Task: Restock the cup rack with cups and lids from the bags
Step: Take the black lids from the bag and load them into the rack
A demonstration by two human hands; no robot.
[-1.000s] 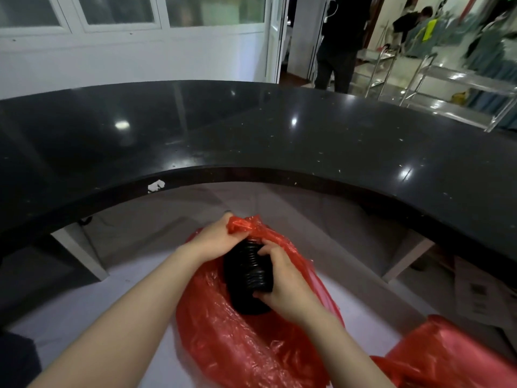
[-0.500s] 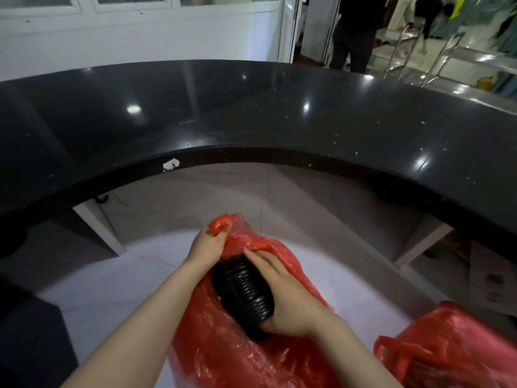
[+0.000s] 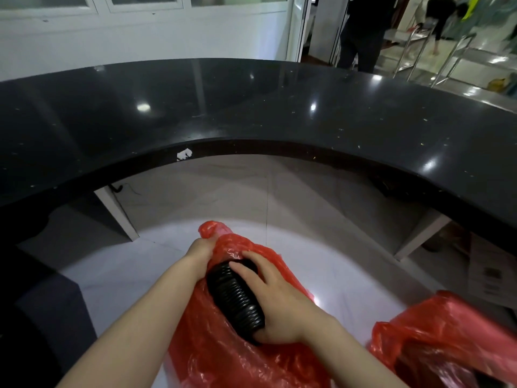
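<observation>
Right hand [image 3: 279, 306] fingers wrap a black lid stack [image 3: 236, 299], half out of the red bag [image 3: 223, 354]. Left hand [image 3: 202, 252] pinches the bag's mouth. Second red bag [image 3: 447, 340] lower right. Curved black surface [image 3: 251, 107] beyond; white floor [image 3: 126, 264] below.

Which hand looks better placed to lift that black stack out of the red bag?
Probably the right hand: its fingers already curl round the stack of black lids. The left hand grips the red bag at its mouth, holding it open.
</observation>
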